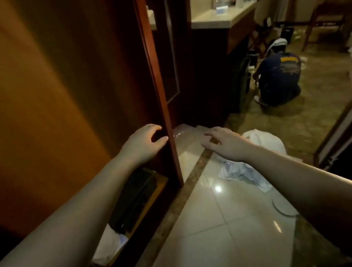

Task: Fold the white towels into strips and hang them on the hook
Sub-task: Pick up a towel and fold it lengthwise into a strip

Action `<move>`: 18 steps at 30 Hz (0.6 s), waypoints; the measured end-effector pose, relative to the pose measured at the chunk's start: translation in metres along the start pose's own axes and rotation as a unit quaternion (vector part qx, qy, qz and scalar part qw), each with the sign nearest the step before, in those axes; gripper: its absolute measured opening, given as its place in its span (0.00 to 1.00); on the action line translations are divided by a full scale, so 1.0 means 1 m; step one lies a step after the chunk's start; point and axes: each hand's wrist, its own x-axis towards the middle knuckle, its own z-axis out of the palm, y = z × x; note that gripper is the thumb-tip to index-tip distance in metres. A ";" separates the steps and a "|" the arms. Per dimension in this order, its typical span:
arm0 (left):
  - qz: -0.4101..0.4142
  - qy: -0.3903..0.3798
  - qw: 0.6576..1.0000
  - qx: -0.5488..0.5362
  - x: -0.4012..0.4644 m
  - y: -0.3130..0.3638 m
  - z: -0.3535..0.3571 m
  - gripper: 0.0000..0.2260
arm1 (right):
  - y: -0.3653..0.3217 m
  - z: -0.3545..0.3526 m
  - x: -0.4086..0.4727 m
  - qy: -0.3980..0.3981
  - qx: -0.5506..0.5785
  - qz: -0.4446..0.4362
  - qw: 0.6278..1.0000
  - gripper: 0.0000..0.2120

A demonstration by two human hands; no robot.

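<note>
A heap of white towels [266, 142] lies on the tiled floor, with a crumpled pale cloth [241, 172] in front of it. My right hand [224, 143] hovers just left of the heap with its fingers spread and holds nothing. My left hand [145, 143] curls its fingers and thumb around the edge of a wooden wardrobe door [159, 91]. No hook shows in the view.
Inside the wardrobe a dark case [134, 199] and a white bag [108, 244] sit low down. A person [278, 77] crouches on the floor beside a vanity counter [223, 16]. A chair [324, 22] stands at the far right, and a dark cabinet [350, 135] flanks the towels.
</note>
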 end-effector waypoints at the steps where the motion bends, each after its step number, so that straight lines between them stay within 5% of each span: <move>1: -0.001 -0.013 1.000 -0.006 0.017 0.008 0.012 0.25 | 0.016 -0.001 0.005 0.000 0.007 0.014 1.000 0.30; 18: -0.034 -0.196 0.979 -0.050 0.260 0.110 0.199 0.21 | 0.290 -0.002 0.061 -0.121 0.061 0.211 0.968 0.28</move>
